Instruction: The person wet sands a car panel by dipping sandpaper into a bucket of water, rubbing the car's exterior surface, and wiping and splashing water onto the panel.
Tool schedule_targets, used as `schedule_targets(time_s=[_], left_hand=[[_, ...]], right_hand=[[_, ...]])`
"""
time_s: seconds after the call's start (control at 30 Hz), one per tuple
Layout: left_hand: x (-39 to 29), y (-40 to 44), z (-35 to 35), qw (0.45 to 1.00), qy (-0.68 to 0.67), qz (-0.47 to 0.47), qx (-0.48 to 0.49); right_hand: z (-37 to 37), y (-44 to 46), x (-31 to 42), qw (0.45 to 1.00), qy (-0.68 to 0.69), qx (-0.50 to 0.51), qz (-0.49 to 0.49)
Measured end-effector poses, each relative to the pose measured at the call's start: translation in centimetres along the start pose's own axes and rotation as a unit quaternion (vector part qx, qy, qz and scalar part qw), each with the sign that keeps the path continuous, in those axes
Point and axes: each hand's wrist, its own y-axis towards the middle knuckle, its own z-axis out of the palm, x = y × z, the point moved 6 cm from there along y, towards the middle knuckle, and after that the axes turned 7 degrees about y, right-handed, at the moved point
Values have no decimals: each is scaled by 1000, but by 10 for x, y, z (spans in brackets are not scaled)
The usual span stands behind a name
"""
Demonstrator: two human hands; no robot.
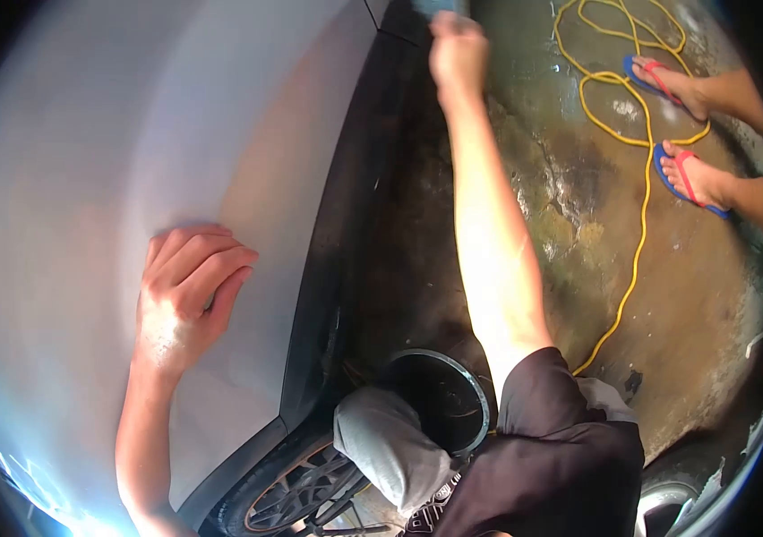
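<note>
My left hand (192, 279) rests against the silver-grey car body panel (68, 224). Its fingers are loosely bent, a gap shows by the thumb, and nothing is visible in it. At the top of the view, beyond the panel's dark lower trim (337, 215), my right hand (458, 52) is reached far forward with its fingers closed. A pale bluish patch shows just past the knuckles, cut off by the view's edge; I cannot tell whether it is held.
A black bucket (475, 385) stands by my knee, next to a car wheel (296, 488). A yellow hose or cord (643, 233) loops over the wet concrete floor (570, 259). Another person's feet in blue flip-flops with red straps (686, 174) are at the right.
</note>
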Motion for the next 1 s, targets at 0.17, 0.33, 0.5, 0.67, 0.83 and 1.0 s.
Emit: schedule_targets(time_s=[0.17, 0.33, 0.5, 0.67, 0.83, 1.0], left_hand=[[0, -4, 0, 1000, -10, -8, 0], [0, -4, 1, 1000, -2, 4, -9], [-2, 0, 1, 1000, -6, 1, -8], [1, -5, 1, 1000, 4, -4, -11], [2, -5, 2, 1000, 0, 4, -3], [-4, -1, 7, 995, 95, 17, 29]], right_hand=[[20, -19, 12, 977, 170, 117, 55], [51, -133, 23, 959, 136, 235, 79], [67, -213, 50, 973, 48, 226, -5], [54, -35, 19, 991, -59, 104, -56], [60, -96, 46, 983, -2, 166, -71], [60, -269, 40, 953, -4, 303, 7]])
